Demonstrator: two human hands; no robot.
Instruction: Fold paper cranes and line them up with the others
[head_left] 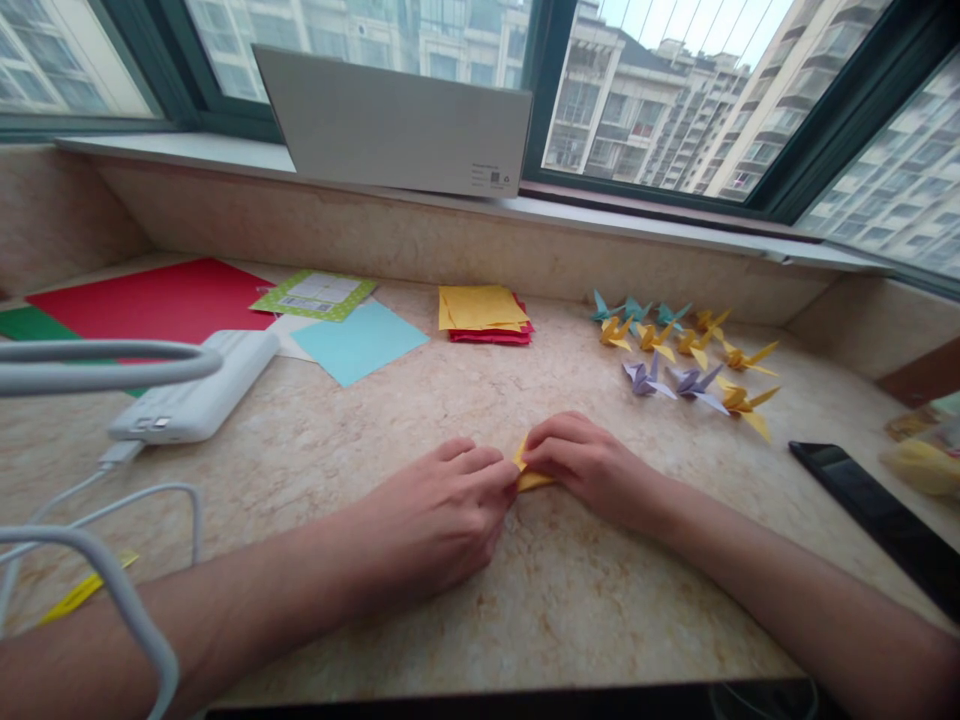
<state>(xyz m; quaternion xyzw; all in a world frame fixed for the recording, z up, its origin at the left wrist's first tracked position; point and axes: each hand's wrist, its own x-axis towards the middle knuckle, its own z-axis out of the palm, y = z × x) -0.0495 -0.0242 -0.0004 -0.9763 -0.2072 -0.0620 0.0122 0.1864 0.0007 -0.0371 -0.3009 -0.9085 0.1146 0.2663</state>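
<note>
A small folded piece of yellow origami paper (534,481) lies low over the marble-patterned counter, mostly covered by my fingers. My left hand (457,505) is closed on its left end, fingers curled with the knuckles up. From the other side my right hand (589,460) pinches the same paper, fingertips pressed together at its top. The two hands nearly meet. Beyond my right hand stand several folded paper cranes in rows: teal ones (634,309) at the back, yellow ones (656,341) in the middle and along the right, purple ones (694,384) in front.
A stack of yellow and red paper squares (484,312) sits behind my hands. Left of it lie a light blue sheet (361,340), a green packet (315,294) and a red sheet (161,300). A white power bank (199,390) trails cables. A black phone (874,510) lies right.
</note>
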